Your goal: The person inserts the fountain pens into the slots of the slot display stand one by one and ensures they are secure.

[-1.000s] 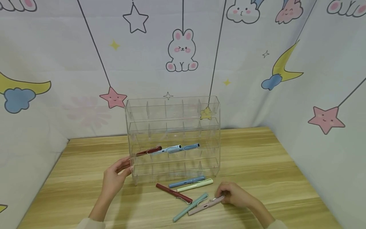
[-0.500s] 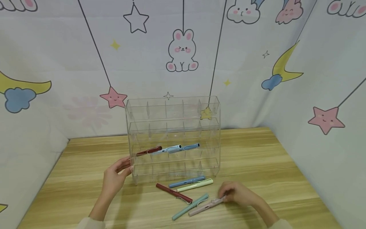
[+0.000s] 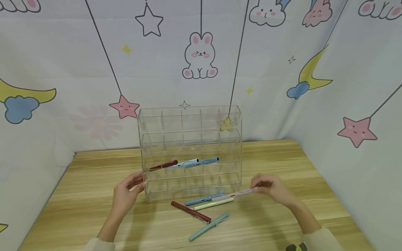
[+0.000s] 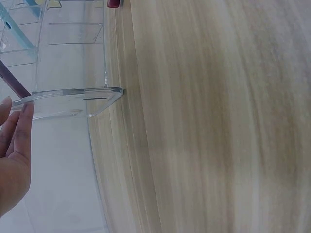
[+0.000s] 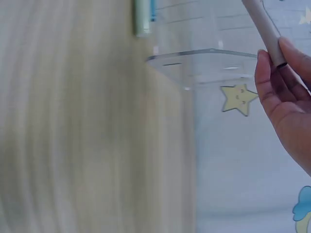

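Note:
A clear pen rack (image 3: pixel 192 137) stands upright on the wooden table. My left hand (image 3: pixel 125 193) grips its left side panel, thumb at the front edge and fingers behind. In the left wrist view, the fingers (image 4: pixel 20 133) lie against that panel. Right of the rack, my right hand (image 3: pixel 274 190) pinches a pale pink pen (image 3: pixel 246 192) by one end, between thumb and fingers. The pen is raised and points left, overlapping a blue pen (image 3: pixel 201 200) in the head view. In the rack lie a dark red pen (image 3: pixel 163 165), a light blue pen (image 3: pixel 190 162) and a blue pen (image 3: pixel 209 161).
In front of the rack lie a pale yellow-green pen (image 3: pixel 216 203), another dark red pen (image 3: pixel 190 211) and a teal pen (image 3: pixel 208 227). Behind the table (image 3: pixel 273 157) hangs a white cloth (image 3: pixel 163 69) printed with stars, moons and a rabbit.
My right hand has lifted the pale pink pen from beside the teal pen and carried it away from me, up toward the rack's right front. The left hand has stayed put.

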### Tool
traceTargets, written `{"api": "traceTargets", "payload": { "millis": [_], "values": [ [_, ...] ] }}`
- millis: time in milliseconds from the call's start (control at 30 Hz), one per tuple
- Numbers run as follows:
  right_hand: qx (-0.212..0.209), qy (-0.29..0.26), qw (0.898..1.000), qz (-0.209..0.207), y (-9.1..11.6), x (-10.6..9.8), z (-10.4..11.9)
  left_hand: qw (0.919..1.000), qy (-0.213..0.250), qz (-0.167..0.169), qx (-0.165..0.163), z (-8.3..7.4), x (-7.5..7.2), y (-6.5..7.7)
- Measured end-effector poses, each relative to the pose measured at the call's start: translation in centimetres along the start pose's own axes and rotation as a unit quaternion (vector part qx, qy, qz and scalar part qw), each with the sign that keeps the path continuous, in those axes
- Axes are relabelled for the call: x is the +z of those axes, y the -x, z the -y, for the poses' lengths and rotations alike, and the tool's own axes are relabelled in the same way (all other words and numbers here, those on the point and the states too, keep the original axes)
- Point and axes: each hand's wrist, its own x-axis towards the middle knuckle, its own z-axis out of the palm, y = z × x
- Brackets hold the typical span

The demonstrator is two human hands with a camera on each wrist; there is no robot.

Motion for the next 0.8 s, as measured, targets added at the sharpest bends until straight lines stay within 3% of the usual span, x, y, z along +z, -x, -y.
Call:
{"api": "traceTargets", "payload": {
  "millis": [167,333,600,800],
  "values": [
    [0.065,0.05,0.992,-0.1,-1.1,-1.0,2.1,1.0,0.005,0.0,0.005,0.0,0.0,0.0],
    [0.107,0.077,0.978,-0.159,-2.4,-1.5,3.5,0.9999,0.007,0.001,0.012,0.0,0.0,0.0],
    [0.129,0.116,0.967,-0.188,-4.3,-1.1,4.2,0.9999,0.01,0.005,0.003,0.0,-0.1,0.0],
    [0.13,0.103,0.969,-0.181,-5.7,-0.3,3.8,0.9999,0.013,0.005,-0.003,-0.1,-0.1,0.0]
  ]
}}
